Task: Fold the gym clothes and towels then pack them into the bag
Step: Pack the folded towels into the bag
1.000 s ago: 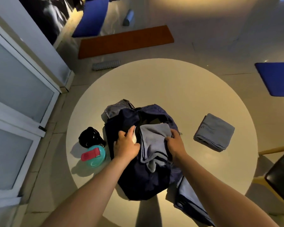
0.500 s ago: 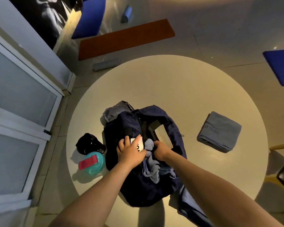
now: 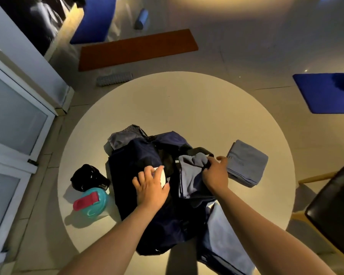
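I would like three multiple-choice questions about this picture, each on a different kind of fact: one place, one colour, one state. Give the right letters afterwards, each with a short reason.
1. Where does the folded grey towel lie, relative to the navy bag?
A. inside it
B. on the table, to its right
C. on top of it

2. What colour is the bottle?
A. teal
B. yellow
C. white

3. What is the right hand doing?
A. lying flat on the table
B. holding the bottle
C. gripping a loose grey towel at the bag's opening

Answers:
1 B: the folded towel rests on the tabletop beside the bag.
2 A: the bottle is teal, with a pink-red strap on top.
3 C: the fingers are curled round the cloth.
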Action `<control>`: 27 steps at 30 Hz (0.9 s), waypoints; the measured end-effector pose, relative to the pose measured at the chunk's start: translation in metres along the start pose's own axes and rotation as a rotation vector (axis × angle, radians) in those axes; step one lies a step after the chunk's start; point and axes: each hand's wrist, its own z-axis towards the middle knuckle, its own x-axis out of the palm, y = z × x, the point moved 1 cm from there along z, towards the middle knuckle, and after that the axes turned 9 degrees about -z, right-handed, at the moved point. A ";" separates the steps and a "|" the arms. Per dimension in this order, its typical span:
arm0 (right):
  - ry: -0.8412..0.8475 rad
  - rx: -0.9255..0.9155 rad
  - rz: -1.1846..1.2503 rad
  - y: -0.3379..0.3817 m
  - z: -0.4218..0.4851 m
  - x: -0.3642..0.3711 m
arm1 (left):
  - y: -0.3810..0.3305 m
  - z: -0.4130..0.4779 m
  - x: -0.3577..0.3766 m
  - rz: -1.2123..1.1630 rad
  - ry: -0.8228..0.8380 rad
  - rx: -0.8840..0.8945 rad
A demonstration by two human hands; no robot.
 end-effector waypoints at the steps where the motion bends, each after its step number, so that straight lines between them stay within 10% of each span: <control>1: -0.023 -0.029 0.013 0.005 -0.005 0.003 | -0.003 0.003 0.001 -0.051 -0.059 0.055; 16: 0.062 -0.092 0.111 -0.031 0.004 0.040 | -0.055 0.087 0.041 -0.776 0.543 -0.357; 27: 0.127 -0.105 0.219 -0.053 0.007 0.026 | -0.075 0.092 0.067 -1.117 0.490 -0.444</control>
